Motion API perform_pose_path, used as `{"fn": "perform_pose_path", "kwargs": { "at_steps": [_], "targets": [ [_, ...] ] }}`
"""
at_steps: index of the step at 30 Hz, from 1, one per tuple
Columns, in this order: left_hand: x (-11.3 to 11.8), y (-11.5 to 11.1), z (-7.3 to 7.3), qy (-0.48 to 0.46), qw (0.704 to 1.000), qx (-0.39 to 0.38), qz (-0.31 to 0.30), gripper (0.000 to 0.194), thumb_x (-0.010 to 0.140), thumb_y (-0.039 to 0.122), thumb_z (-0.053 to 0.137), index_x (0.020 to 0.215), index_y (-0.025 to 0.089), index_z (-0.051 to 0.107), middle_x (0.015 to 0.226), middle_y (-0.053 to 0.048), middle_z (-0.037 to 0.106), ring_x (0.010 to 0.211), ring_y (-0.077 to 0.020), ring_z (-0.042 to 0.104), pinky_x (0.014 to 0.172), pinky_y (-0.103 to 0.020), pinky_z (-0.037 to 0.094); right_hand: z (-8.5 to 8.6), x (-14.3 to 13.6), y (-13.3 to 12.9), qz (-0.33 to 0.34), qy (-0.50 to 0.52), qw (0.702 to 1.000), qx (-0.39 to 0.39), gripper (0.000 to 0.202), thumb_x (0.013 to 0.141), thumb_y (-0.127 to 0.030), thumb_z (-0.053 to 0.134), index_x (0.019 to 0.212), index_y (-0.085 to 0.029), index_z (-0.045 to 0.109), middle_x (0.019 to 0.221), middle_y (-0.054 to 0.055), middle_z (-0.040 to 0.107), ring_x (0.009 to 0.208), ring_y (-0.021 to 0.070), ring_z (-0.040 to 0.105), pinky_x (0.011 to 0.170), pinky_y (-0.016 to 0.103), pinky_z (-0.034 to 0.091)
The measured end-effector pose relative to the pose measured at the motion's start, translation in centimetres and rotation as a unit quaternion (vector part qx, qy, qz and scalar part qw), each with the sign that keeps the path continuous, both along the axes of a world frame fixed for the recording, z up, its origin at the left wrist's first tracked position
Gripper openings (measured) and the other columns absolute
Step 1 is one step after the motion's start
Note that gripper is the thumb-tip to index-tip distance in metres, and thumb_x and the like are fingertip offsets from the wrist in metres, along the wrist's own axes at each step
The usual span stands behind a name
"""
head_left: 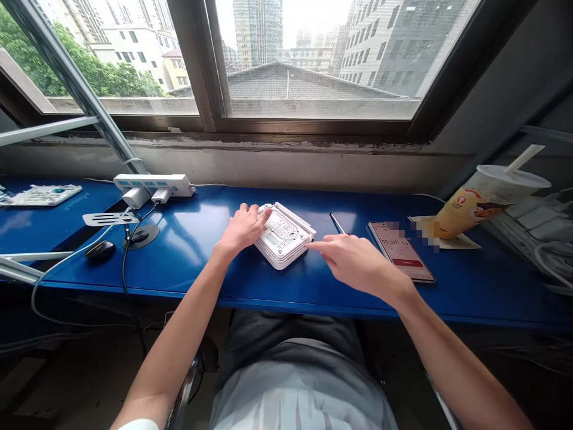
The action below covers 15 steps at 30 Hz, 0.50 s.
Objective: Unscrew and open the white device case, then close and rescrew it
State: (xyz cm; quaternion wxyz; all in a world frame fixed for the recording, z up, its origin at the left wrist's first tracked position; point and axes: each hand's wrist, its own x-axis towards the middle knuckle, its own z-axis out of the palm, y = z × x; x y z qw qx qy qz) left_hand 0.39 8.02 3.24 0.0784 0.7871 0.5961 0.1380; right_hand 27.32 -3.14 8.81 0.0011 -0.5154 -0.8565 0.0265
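A white router-like device (286, 254) with vent holes, a printed label and folded antennas (295, 218) lies underside up on the blue table. My left hand (244, 228) grips its far left side, thumb across the top and fingers over the edge. At the device's right corner, my right hand (353, 260) reaches in with its index finger stretched out and the fingertip at the edge. The thumb is apart from it; the other fingers are curled and partly hidden. Just behind that hand is a slim pen-like tool (336, 223), its lower end covered by the hand.
A phone (405, 254) showing a timer lies at right, near a tilted drink cup (477, 203) with a straw. Leftward are a power strip (179, 184) with plugs, a black mouse (100, 251), cables and a metal frame (107, 137). The table's front edge is close to my lap.
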Motion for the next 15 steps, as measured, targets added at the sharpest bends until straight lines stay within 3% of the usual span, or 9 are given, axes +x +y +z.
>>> {"fn": "perform_pose_path", "kwargs": {
  "at_steps": [4, 8, 15],
  "targets": [
    [0.1, 0.4, -0.1, -0.036, 0.999, -0.005, -0.002, 0.051, 0.11, 0.053, 0.034, 0.138, 0.023, 0.063, 0.125, -0.018, 0.066, 0.121, -0.0365, 0.06, 0.104, -0.052, 0.047, -3.4, 0.0, -1.9, -0.034, 0.012, 0.999, 0.04, 0.064, 0.104, -0.004, 0.037, 0.164, -0.019, 0.048, 0.106, 0.011, 0.075, 0.065, 0.0171, 0.069, 0.049, 0.025, 0.042],
    [0.0, 0.8, -0.1, -0.076, 0.997, -0.005, 0.014, 0.061, 0.11, 0.06, 0.024, 0.122, 0.021, 0.069, 0.123, -0.017, 0.068, 0.12, -0.0335, 0.062, 0.106, -0.048, 0.047, -6.2, -0.4, -2.7, -0.046, 0.026, 0.996, 0.073, 0.064, 0.105, -0.004, 0.03, 0.167, -0.014, 0.043, 0.112, 0.015, 0.072, 0.062, 0.0154, 0.067, 0.05, 0.023, 0.049],
    [-0.4, 0.4, -0.1, -0.115, 0.991, -0.012, 0.062, 0.074, 0.106, 0.074, 0.022, 0.111, 0.018, 0.071, 0.117, -0.018, 0.071, 0.119, -0.0326, 0.061, 0.104, -0.045, 0.047, -7.5, -0.3, -2.2, -0.052, 0.072, 0.991, 0.095, 0.062, 0.106, -0.004, 0.028, 0.166, -0.009, 0.043, 0.111, 0.014, 0.07, 0.062, 0.0146, 0.064, 0.054, 0.023, 0.056]
  ]
}}
